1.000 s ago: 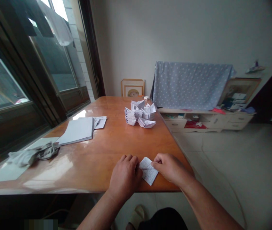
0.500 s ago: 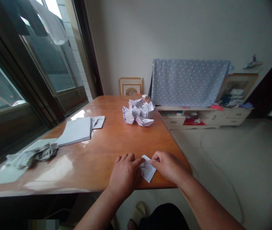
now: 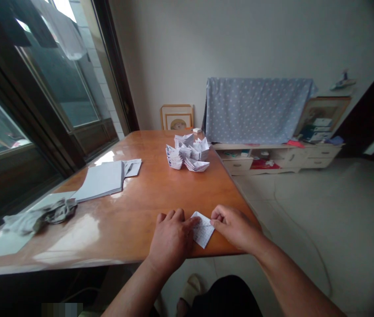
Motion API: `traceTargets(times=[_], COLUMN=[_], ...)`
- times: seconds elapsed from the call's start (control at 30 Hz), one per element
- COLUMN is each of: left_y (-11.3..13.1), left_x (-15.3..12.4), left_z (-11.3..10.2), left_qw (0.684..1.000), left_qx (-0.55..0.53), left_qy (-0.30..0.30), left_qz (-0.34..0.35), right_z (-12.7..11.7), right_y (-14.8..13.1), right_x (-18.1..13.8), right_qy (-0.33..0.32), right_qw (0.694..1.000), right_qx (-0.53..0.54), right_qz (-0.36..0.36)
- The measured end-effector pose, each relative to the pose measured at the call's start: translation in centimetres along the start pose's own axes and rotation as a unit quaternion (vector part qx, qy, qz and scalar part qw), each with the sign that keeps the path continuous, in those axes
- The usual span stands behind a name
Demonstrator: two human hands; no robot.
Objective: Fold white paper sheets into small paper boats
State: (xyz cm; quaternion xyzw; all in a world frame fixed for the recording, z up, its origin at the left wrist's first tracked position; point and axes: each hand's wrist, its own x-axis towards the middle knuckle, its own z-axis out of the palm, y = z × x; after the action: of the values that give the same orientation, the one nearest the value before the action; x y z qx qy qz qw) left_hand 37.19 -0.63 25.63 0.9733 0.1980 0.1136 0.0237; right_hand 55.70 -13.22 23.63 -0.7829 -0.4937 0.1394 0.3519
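Observation:
A small folded paper [image 3: 203,232] with written lines lies at the near edge of the wooden table, one corner pointing at me. My left hand [image 3: 173,235] holds it down from the left, a finger pressed on its upper part and the other fingers bent on the tabletop. At the paper's right corner, my right hand [image 3: 232,224] pinches the edge between thumb and curled fingers. Farther up the table stands a cluster of several folded paper boats [image 3: 187,154], some stacked inside one another.
On the left of the table [image 3: 154,193] lie a stack of white paper [image 3: 101,179], a notepad with a pen [image 3: 132,167] and a crumpled grey cloth [image 3: 60,211]. A low white cabinet [image 3: 292,160] stands beyond the right edge, below a dotted blue cloth [image 3: 256,110].
My right hand has shifted slightly right along the paper's edge, from its upper side to its right corner. The left hand stays pressed on the paper. The view has moved a little.

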Motion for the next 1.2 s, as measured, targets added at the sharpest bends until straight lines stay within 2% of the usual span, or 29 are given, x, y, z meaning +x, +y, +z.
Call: traceTargets(times=[0.4,0.6,0.77,1.2], left_y=[0.2,0.3,0.3,0.5], left_x=[0.0,0.0,0.0,-0.3], left_z=[-0.2,-0.4,-0.3,-0.4], left_qw=[1.0,1.0,1.0,1.0], left_qx=[0.007,0.014,0.012,0.007], left_qy=[0.004,-0.003,-0.005,0.008], left_qz=[0.0,-0.003,-0.011,-0.022], right_z=[-0.3,-0.6,-0.5,-0.4], right_y=[-0.6,-1.1,-1.0,-1.0], right_x=[0.5,-0.2,-0.3,-0.5], right_qy=[-0.032,-0.02,-0.042,-0.054], right_qw=[0.999,0.998,0.995,0.991], right_qx=[-0.031,-0.058,-0.075,-0.111], right_qz=[0.006,-0.034,-0.058,-0.06])
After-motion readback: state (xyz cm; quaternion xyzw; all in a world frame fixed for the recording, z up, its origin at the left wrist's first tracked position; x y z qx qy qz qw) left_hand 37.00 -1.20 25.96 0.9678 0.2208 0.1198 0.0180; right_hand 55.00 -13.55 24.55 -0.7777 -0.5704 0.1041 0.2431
